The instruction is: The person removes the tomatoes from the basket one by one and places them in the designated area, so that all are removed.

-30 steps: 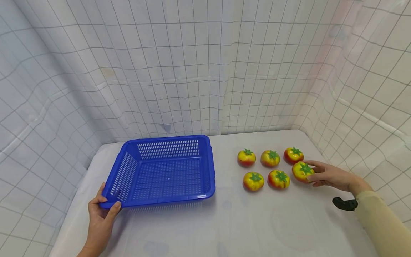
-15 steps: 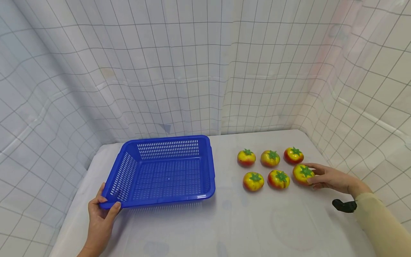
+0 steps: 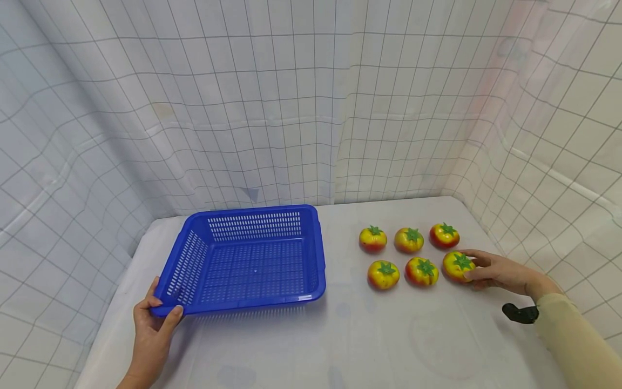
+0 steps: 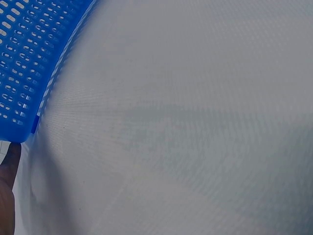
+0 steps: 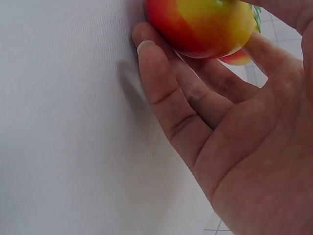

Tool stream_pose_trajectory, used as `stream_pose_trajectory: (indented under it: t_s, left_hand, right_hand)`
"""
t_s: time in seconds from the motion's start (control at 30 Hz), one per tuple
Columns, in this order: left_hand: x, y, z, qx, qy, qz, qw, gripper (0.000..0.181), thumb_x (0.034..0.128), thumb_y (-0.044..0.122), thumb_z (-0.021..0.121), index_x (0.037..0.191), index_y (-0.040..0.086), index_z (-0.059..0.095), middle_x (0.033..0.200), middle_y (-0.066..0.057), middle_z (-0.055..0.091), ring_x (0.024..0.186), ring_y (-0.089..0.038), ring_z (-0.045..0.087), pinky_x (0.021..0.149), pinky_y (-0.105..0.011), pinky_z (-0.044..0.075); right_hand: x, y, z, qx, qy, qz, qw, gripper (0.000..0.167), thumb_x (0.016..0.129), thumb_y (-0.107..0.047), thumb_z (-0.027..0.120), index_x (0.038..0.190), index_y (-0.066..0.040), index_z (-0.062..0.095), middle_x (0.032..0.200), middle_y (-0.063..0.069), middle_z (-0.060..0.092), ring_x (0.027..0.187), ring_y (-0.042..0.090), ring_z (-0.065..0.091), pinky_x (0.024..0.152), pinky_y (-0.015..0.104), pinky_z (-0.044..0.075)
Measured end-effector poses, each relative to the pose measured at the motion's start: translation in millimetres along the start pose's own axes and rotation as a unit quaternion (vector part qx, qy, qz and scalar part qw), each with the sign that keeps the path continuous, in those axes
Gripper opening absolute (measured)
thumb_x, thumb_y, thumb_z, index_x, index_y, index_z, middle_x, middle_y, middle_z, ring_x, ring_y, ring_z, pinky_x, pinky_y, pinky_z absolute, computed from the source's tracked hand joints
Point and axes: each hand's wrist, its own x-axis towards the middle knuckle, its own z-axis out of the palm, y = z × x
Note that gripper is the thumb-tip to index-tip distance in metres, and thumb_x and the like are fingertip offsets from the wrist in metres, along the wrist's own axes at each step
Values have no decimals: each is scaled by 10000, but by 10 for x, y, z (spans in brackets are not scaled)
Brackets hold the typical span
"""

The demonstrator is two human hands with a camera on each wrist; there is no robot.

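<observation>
My left hand [image 3: 153,329] grips the near left corner of a blue plastic basket [image 3: 243,309], thumb on the front rim and fingers at the side. In the left wrist view, part of the perforated basket [image 4: 29,63] and a finger show at the left edge. On the right, my right hand [image 3: 502,273] holds a yellow-and-red fruit [image 3: 458,266] with a star-shaped green leaf top between thumb and fingers. In the right wrist view, that fruit [image 5: 195,24] sits against the fingers, close to the tabletop; the thumb is partly cut off.
Several like fruits, including one at the front [image 3: 383,275] and one at the back right [image 3: 444,236], lie in two rows right of the basket. White cloth covers the table [image 3: 350,346]. Grid-patterned curtains [image 3: 311,119] enclose the back and sides.
My right hand has lowered the fruit slightly toward the near side, apart from the back right one and in line with the front row. The left hand and basket have not moved.
</observation>
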Motion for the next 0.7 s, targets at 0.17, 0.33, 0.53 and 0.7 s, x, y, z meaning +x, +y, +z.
stream_pose_trajectory:
  t_s: [0.17,0.33,0.53,0.7]
  left_hand:
    - [1,-1,-3,25,6,-16,10000,364,1068,-19,468,1217,236,255,1705,24,-20,1371,-172,321,949,-106,464]
    - [2,-1,-3,-18,14,-21,10000,365,1067,-22,468,1220,234,258,1704,22,-18,1372,-178,320,949,-110,466]
    - [2,2,-7,36,9,-45,10000,367,1070,-12,469,1229,237,251,1706,36,-22,1382,-175,309,946,-102,462]
    - [1,-4,-11,63,17,-70,10000,375,1069,-9,473,1232,243,248,1706,49,-18,1380,-171,310,942,-98,461]
  right_hand:
    - [-5,-9,9,-25,44,17,10000,787,998,-198,648,1604,-35,172,1556,358,180,1140,283,585,935,353,564]
    - [-16,-24,19,3,49,-2,10000,786,999,-195,648,1603,-29,173,1556,374,163,1139,277,589,935,356,565]
    - [-6,-12,8,27,-9,29,10000,781,1000,-196,653,1599,-34,179,1554,370,142,1141,284,592,944,362,564]
    - [-12,-21,12,3,28,60,10000,793,990,-198,667,1599,-35,187,1552,364,151,1137,303,607,941,358,566]
